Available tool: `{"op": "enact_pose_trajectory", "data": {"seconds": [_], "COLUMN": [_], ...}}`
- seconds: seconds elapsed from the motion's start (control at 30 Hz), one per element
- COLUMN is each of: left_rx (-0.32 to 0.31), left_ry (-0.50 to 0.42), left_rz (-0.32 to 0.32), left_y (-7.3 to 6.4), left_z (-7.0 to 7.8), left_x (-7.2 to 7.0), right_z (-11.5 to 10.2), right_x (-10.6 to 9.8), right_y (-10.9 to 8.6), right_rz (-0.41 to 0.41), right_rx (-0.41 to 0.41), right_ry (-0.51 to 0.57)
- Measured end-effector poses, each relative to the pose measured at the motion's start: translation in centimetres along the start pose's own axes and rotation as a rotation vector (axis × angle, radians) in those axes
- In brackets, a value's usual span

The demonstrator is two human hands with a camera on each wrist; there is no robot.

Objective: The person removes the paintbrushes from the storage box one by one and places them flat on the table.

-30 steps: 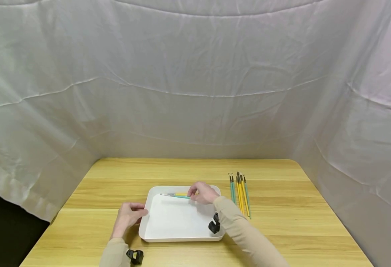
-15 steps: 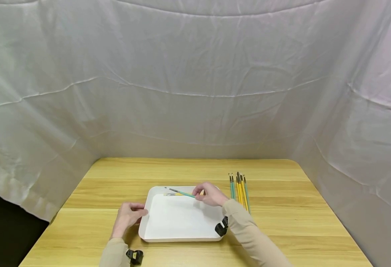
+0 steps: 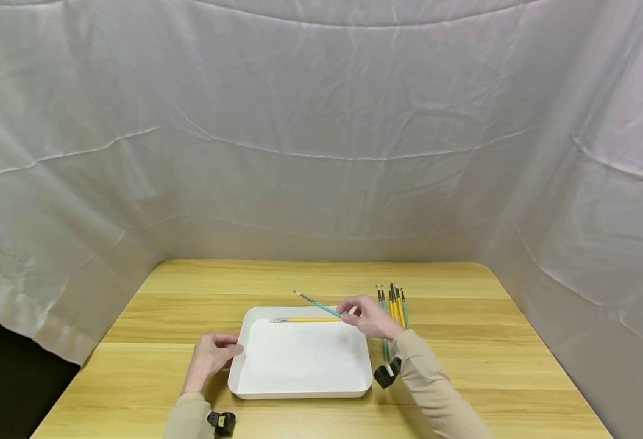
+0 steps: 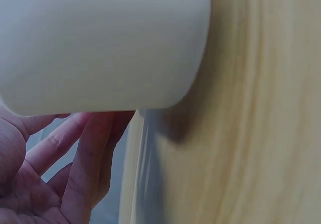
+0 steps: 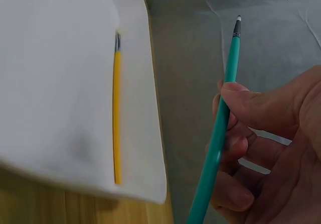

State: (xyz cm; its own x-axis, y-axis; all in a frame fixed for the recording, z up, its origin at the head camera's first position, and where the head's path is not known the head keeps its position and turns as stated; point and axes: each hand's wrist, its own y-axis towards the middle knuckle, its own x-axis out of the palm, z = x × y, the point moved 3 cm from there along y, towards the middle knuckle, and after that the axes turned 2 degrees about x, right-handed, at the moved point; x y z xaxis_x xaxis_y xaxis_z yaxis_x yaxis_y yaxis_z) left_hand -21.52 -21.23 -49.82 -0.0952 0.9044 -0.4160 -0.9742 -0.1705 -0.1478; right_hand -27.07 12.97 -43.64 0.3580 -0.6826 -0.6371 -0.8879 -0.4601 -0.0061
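My right hand point(image 3: 369, 317) pinches a teal paintbrush point(image 3: 321, 305) between thumb and fingers, above the far right corner of the white tray point(image 3: 305, 366). In the right wrist view the teal paintbrush point(image 5: 220, 118) slants up with its pale-tipped bristles at the top. One yellow paintbrush point(image 3: 310, 319) lies in the tray along its far side, its bristles to the left. At the tray's left side my left hand point(image 3: 209, 356) holds the rim, thumb over the edge. The left wrist view shows the fingers point(image 4: 88, 158) reaching to the tray wall, their tips hidden behind it.
Several yellow and teal paintbrushes point(image 3: 395, 305) lie side by side on the wooden table point(image 3: 464, 360), right of the tray, partly covered by the right wrist and sleeve. A grey curtain point(image 3: 321, 183) encloses the table's back and sides.
My right hand has lifted the teal paintbrush from beside the yellow one in the tray and moved it right. My left hand has stayed at the tray's rim.
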Motion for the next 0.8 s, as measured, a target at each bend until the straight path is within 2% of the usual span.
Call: {"op": "enact_pose_trajectory", "data": {"seconds": [0.33, 0.57, 0.8], "left_rx": [-0.003, -0.007, -0.012], "left_ry": [-0.016, -0.017, -0.021], "left_rz": [0.0, 0.002, 0.004], "left_y": [-0.1, 0.0, 0.1], "left_z": [0.1, 0.1, 0.0], "left_x": [0.0, 0.0, 0.0], "right_z": [3.3, 7.0, 9.6], "right_x": [-3.8, -6.0, -7.7], "right_y": [-2.3, -3.8, -4.9], "right_rz": [-0.009, 0.016, 0.074], "right_rx": [-0.024, 0.026, 0.062], "right_ry": [0.004, 0.053, 0.096]}}
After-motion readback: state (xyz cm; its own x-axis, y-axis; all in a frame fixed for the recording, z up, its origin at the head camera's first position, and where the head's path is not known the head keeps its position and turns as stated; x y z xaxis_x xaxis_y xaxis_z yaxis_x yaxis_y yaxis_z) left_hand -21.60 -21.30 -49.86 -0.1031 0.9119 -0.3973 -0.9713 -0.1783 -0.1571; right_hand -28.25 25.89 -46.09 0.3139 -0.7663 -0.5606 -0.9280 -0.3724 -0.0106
